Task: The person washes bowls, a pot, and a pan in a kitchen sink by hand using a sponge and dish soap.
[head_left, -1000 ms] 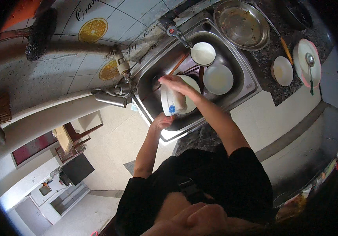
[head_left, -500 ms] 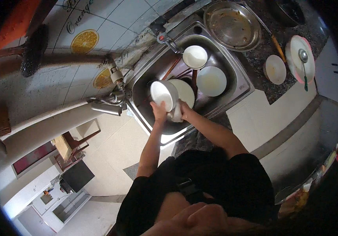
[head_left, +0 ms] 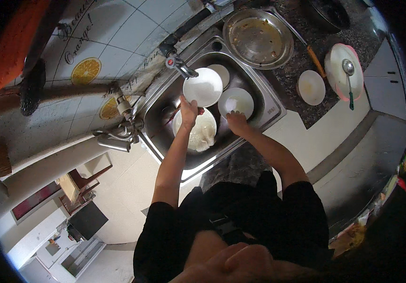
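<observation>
My left hand (head_left: 190, 113) grips the lower edge of a white bowl (head_left: 203, 88), tilted so its inside shows, close to the tap over the sink. My right hand (head_left: 237, 123) is at the near rim of a second white bowl (head_left: 241, 100), fingers curled over its edge; the thumb is hidden. Between my forearms sits a wide white dish (head_left: 182, 126) with suds, and a wet pale cloth (head_left: 205, 137) lies in it. Another pale bowl (head_left: 220, 74) stands partly hidden behind the first one. Red-brown chopsticks (head_left: 172, 114) show beside the dish.
The steel sink (head_left: 270, 101) has a tap (head_left: 180, 65) at its back edge. On the dark counter to the right are a large stained metal pan (head_left: 259, 40), a small bowl (head_left: 311, 88), a wooden-handled utensil (head_left: 317, 61) and a pink-rimmed bowl (head_left: 337, 82) with a spoon (head_left: 349, 70).
My left hand has raised the bowl away toward the tap. My right hand has left the cloth in the dish and moved right to the other bowl's rim. The view has shifted slightly.
</observation>
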### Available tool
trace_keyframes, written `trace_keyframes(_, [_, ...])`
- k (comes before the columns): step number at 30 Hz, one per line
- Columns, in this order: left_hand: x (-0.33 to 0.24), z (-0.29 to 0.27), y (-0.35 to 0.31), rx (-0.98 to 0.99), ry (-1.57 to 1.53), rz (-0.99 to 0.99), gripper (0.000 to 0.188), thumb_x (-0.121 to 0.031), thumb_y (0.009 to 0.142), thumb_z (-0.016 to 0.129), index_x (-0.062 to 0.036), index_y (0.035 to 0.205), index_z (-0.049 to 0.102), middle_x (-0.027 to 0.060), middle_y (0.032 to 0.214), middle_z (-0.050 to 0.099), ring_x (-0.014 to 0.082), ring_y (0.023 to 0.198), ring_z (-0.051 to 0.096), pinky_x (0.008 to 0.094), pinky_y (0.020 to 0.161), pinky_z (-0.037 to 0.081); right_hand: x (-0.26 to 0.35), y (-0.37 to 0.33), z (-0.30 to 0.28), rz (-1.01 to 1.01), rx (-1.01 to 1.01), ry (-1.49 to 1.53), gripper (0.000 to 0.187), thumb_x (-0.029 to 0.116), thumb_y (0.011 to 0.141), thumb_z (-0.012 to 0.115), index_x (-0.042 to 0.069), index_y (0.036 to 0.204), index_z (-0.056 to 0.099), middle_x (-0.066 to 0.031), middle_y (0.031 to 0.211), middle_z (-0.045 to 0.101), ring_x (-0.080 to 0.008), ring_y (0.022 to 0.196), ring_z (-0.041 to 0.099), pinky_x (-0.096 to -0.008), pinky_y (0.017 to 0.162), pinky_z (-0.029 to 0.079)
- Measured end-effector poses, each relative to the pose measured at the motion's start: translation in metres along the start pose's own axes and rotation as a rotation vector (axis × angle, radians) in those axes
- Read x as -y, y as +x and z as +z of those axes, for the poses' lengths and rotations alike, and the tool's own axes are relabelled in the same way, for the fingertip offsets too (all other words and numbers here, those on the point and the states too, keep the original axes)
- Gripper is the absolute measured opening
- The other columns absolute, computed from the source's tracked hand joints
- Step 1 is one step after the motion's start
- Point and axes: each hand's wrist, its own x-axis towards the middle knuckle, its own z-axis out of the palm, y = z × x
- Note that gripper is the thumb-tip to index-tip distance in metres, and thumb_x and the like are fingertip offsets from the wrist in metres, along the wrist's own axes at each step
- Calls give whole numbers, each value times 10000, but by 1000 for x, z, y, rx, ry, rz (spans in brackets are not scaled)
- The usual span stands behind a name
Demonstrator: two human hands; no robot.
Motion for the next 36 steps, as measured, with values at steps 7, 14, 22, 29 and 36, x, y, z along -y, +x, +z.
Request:
trace_keyframes(7, [-9, 44, 20, -74, -67, -55, 288, -12, 745, 391, -33, 983, 230, 149, 616, 511, 178, 391, 500, 264, 318, 423, -6, 16, 36, -6, 159, -211, 141, 152, 676, 490, 89, 718, 609, -94, 766, 590, -232, 736, 574, -386, 568, 452])
trace_keyframes(14, [6, 38, 29, 85, -277, -166, 415, -206, 760, 544, -41, 1030, 275, 134, 754, 523, 197, 534, 545, 299, 457, 482, -2, 27, 9, -118, 116, -92, 117, 156, 636, 550, 76, 688, 617, -95, 702, 597, -239, 678, 592, -394, 532, 465])
trace_keyframes(22, [5, 17, -41, 493, -295, -694, 769, -519, 667, 578, -107, 1205, 215, 202, 1138, 325, 313, 1011, 406, 419, 815, 386, -9, 16, -85, -103, 200, 292, 152, 187, 619, 599, 68, 714, 595, -141, 702, 575, -313, 668, 571, -410, 574, 452])
trace_keyframes(29, [21, -50, -76, 166, -393, -524, 569, -193, 695, 505, -143, 1193, 235, 99, 1155, 338, 276, 1010, 393, 427, 840, 340, 81, -25, -93, -492, -131, 507, 275, 286, 687, 558, 55, 836, 560, -142, 720, 565, -301, 706, 544, -408, 619, 429])
trace_keyframes(36, [31, -105, -91, -299, 609, 215, 532, -248, 630, 654, -136, 1077, 387, 160, 773, 495, 301, 806, 430, 396, 728, 354, 93, 10, 71, -316, -256, -104, 309, 291, 682, 559, 9, 807, 550, -158, 768, 558, -261, 804, 532, -398, 650, 404])
